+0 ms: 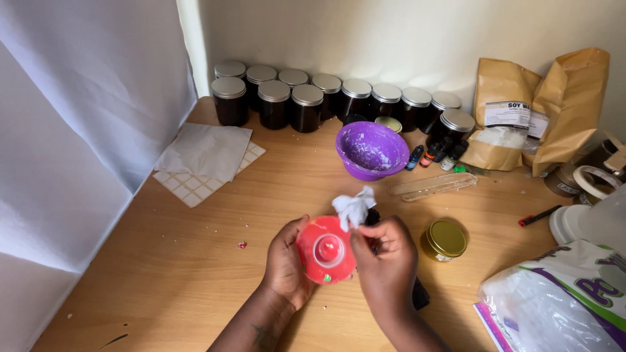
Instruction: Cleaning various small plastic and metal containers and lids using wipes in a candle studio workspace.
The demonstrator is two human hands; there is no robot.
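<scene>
A red bowl-shaped mould (325,251) with a raised knob at its centre sits just above the desk (195,261), in the middle foreground. The left hand (285,264) cups its left rim, fingers curled round the edge and closed on it. The right hand (386,257) is pinched shut on a crumpled white tissue (354,206), which sticks up from the fingertips at the mould's upper right edge. By the look of it, the step in hand is wiping the red piece clean. The next move seems to call for a firm hold with the left hand while the tissue is pressed into the groove around the knob and along the rim.

Just right of the hands stands a small jar with a gold lid (445,240), near enough to be knocked by the right elbow or wrist. Beyond the mould sits a purple bowl (372,150) smeared with white residue, and beside it lie flat wooden sticks (433,186) and a few small dropper bottles (433,155). A row of dark jars with silver lids (326,101) lines the back wall. Brown paper bags (541,111) stand at the far right, a red pen (538,216) lies near them, and a plastic bag (561,300) fills the right corner. White sheets (205,153) lie at the left. Nothing lies directly in the way of the hands.
</scene>
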